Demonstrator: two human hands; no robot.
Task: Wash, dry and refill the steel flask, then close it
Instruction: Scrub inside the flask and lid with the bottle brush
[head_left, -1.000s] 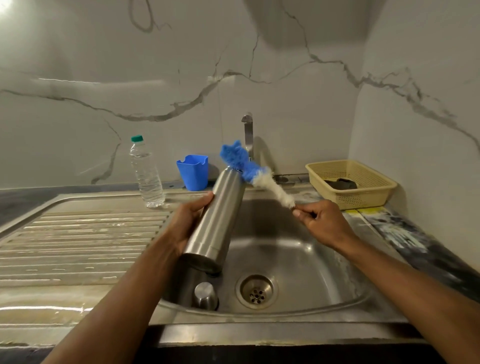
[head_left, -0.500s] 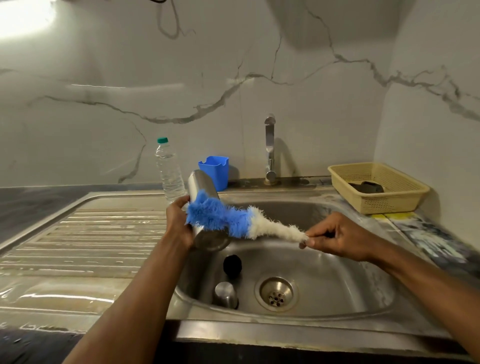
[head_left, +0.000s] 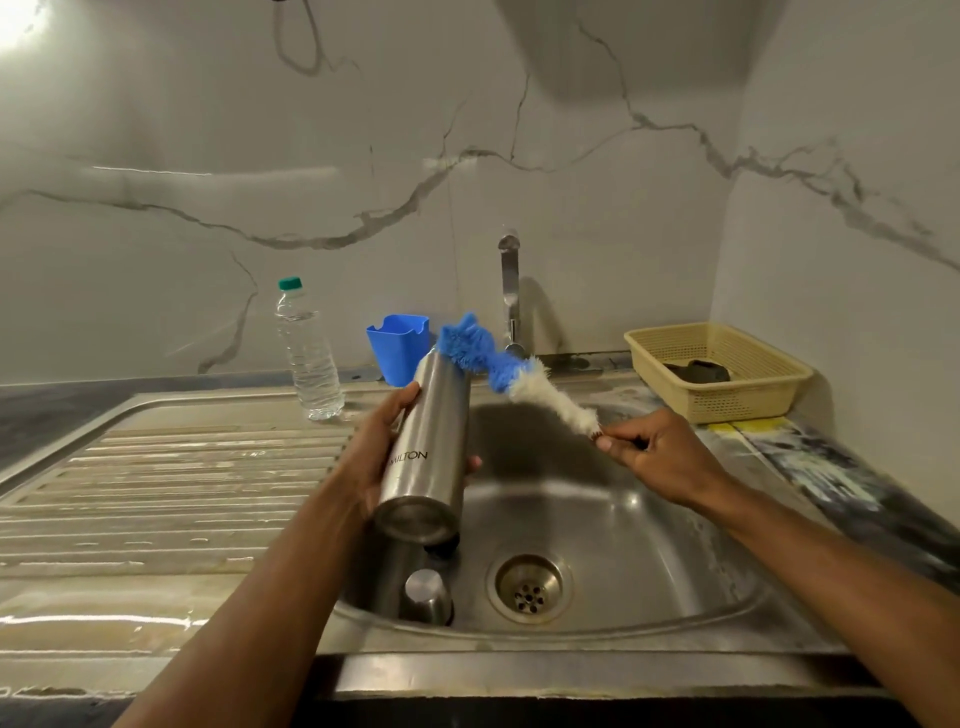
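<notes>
Stainless steel sink basin (head_left: 649, 561): catches drips, judged. Cylindrical brushed-steel flask (head_left: 428, 441): over basin, tilted mouth-away, gripped by left hand (head_left: 371, 457). Blue-and-white fluffy bottle brush (head_left: 498, 371): tip at mouth; right hand (head_left: 657, 457) pinches handle. Small steel cap (head_left: 427, 595): 1, in basin.

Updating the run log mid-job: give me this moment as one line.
stage: washing | left hand: grips steel flask over sink | right hand: pinches bottle brush handle, blue tip at flask mouth | cap: in sink
</notes>
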